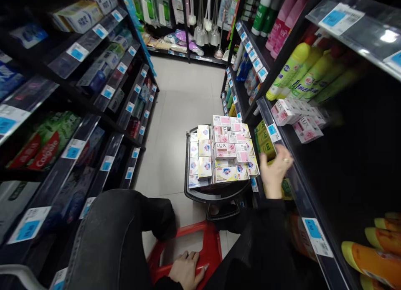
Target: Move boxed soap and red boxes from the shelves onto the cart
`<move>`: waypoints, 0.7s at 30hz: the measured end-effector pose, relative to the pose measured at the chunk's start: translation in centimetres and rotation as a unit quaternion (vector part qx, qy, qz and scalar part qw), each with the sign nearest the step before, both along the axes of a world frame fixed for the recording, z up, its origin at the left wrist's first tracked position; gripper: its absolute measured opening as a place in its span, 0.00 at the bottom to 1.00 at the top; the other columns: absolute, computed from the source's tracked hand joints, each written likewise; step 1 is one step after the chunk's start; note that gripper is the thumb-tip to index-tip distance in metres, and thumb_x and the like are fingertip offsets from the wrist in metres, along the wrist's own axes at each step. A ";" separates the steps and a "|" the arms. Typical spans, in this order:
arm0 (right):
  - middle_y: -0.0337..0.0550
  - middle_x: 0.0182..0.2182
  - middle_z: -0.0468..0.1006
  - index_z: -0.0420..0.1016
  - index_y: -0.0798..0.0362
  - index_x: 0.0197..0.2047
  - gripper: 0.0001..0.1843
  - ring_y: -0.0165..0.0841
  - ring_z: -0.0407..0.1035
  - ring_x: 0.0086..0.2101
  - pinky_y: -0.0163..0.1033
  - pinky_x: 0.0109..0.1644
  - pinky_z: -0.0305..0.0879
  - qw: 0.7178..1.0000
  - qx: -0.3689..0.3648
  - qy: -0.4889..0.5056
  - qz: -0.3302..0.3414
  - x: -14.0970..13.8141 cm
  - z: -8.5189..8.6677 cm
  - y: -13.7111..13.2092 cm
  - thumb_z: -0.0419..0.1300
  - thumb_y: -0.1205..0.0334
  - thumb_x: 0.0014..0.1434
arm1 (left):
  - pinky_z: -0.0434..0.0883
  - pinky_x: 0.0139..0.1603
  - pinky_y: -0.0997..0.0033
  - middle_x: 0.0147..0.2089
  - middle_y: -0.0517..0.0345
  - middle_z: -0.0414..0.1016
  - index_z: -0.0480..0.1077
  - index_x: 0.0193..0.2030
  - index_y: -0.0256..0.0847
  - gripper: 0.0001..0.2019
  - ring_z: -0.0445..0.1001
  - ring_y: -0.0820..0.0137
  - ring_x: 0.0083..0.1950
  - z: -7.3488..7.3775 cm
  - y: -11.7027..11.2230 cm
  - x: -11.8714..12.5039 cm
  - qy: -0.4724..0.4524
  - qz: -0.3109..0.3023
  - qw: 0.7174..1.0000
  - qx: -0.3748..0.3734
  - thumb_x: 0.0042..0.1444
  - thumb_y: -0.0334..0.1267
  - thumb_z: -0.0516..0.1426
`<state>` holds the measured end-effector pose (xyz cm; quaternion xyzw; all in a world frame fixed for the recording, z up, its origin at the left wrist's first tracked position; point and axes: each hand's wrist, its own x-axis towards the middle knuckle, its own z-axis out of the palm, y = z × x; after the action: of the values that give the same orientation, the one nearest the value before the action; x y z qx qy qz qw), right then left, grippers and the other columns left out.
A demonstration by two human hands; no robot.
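At the nearest edge, the left hand (188, 270) is resting palm-down on a red plastic stool (211, 244); its fingers are spreading flat upon the seat, clenching nothing. Beside it, the person's knee in dark grey trousers (108, 231) is rising at the left. At the lower right, orange bottles with yellow caps (369, 260) are lying on a black shelf with a clear plastic edge (297, 189).

A little farther, the right hand (275, 171), wearing 1 ring, is hovering between the shelf edge and the load of boxes. Its fingers are curling loosely and are looking released; whether they are touching the shelf edge, I cannot tell.

Just left of this hand, a black-rimmed basket (200, 197) is standing and carrying stacked boxes. Pink-and-white LUX cardboard boxes (224, 151) are lying on top of white-and-yellow cardboard boxes (205, 167). More LUX boxes (307, 129) are sitting on the shelf, above and to the right of the hand, and just behind them yellow-green spray bottles (290, 70) are standing in a row.

At the left, red-and-green Colgate packs (45, 150) are filling 1 shelf. Beyond, the pale tiled floor (188, 83) is stretching to a far rack, where white-handled brushes (200, 33) are hanging.
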<state>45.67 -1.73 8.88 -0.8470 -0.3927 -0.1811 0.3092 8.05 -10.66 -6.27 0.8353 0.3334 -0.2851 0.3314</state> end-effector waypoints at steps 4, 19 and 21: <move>0.70 0.53 0.64 0.62 0.67 0.59 0.34 0.57 0.58 0.56 0.60 0.60 0.53 0.977 0.020 0.009 -0.212 8.5 7.1 0.0 0.60 0.56 0.53 | 0.66 0.58 0.48 0.53 0.41 0.75 0.72 0.56 0.33 0.31 0.70 0.48 0.57 -0.5 0.1 -0.1 -0.010 -0.006 1.000 0.002 0.64 0.54 0.41; 0.45 0.40 0.75 0.75 0.48 0.43 0.24 0.40 0.71 0.40 0.46 0.43 0.71 0.902 0.158 0.321 0.243 1.5 11.8 -6.4 0.71 0.49 0.44 | 0.67 0.58 0.51 0.52 0.42 0.76 0.72 0.56 0.34 0.32 0.72 0.50 0.55 -0.3 0.2 0.2 -0.013 -0.005 1.000 0.021 0.64 0.56 0.40; 0.42 0.33 0.73 0.75 0.46 0.36 0.18 0.37 0.70 0.34 0.43 0.36 0.72 0.835 0.209 0.403 0.310 -2.6 10.9 -6.5 0.71 0.48 0.45 | 0.68 0.57 0.51 0.52 0.42 0.76 0.73 0.55 0.34 0.33 0.72 0.50 0.55 -0.1 0.2 0.2 -0.013 -0.009 1.000 0.022 0.65 0.56 0.39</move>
<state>43.02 -8.22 19.74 -0.5938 -0.4286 0.2035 0.6499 8.26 -10.43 -6.40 0.8490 0.3273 -0.2699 0.3150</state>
